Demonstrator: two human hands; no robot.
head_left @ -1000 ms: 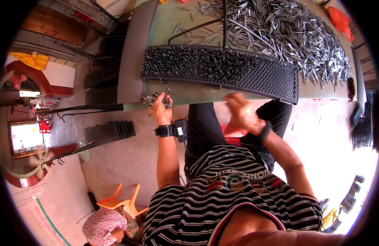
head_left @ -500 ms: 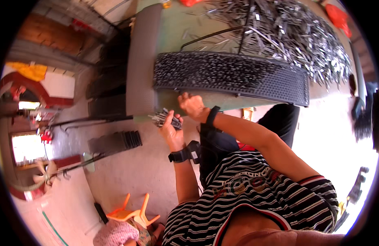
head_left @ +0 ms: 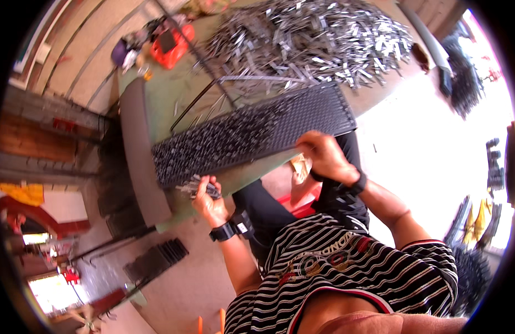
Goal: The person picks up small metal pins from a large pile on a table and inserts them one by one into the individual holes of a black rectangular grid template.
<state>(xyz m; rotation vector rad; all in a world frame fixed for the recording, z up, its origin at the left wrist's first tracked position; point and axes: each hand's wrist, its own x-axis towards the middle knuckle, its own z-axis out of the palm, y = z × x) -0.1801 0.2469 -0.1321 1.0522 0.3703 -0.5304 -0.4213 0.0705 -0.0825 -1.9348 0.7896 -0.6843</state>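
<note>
On the green bench [head_left: 159,114], a long black perforated tray [head_left: 319,111] lies slantwise, its long axis rising from near left to far right. The left grip [head_left: 210,206], clasping a bundle of grey strips [head_left: 193,188], is just beside the tray's left end; the right grip [head_left: 326,156] curls by its right half, whether holding anything I cannot tell

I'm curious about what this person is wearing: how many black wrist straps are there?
2: the left-wrist strap, with a small dark box beside it, and the right-wrist strap. Any others would be hidden from this view.
</note>
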